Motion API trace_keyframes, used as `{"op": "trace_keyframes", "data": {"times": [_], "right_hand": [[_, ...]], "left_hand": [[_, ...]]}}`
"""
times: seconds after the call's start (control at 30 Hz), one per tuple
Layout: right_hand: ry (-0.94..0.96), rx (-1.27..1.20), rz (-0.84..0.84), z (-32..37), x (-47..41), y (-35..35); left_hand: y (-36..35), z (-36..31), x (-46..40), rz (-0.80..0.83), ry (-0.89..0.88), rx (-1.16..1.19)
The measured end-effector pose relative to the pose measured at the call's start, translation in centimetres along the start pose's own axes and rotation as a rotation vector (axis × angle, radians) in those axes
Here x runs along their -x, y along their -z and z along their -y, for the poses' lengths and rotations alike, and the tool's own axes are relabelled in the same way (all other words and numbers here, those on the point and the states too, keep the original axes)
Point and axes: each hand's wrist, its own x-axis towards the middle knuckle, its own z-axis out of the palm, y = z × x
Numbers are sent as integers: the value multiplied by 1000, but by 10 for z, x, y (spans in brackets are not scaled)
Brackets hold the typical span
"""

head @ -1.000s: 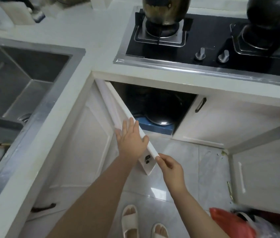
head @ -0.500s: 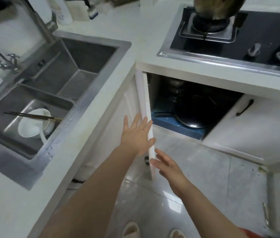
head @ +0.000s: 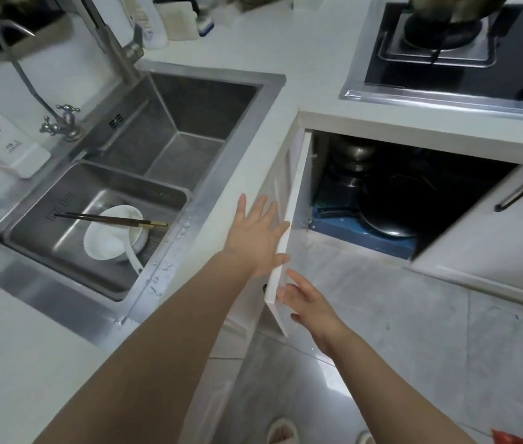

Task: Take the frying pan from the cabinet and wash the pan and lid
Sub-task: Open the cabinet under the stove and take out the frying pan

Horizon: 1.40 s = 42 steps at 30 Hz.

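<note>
A dark frying pan (head: 391,206) lies inside the open cabinet under the stove, its handle (head: 337,212) pointing left over a blue base. Behind it stand steel pots (head: 354,161). I cannot make out a lid in the dark interior. The white cabinet door (head: 290,225) stands swung out, seen edge-on. My left hand (head: 258,233) lies flat with spread fingers against the door's outer face. My right hand (head: 306,301) hovers with fingers apart at the door's lower corner, holding nothing.
A steel double sink (head: 186,129) sits to the left, with a white bowl (head: 114,238), chopsticks (head: 109,219) and a spoon in its near basin. A faucet (head: 115,43) rises behind. A pot (head: 446,11) sits on the gas stove (head: 458,81). The neighbouring door (head: 497,225) is shut.
The view has swung left toward the sink. The door has opened wider. My right hand has let go of the door's edge and opened; my left stays flat on it.
</note>
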Motion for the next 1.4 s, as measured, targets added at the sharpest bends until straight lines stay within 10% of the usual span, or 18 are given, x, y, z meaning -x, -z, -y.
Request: {"op": "trace_keyframes", "data": {"times": [0.7, 1.4], "right_hand": [[-48, -22, -143, 4, -23, -14], [4, 1036, -310, 13, 4, 183]], "left_hand": [[-12, 10, -3, -31, -79, -152], [-13, -146, -48, 130, 86, 338]]}}
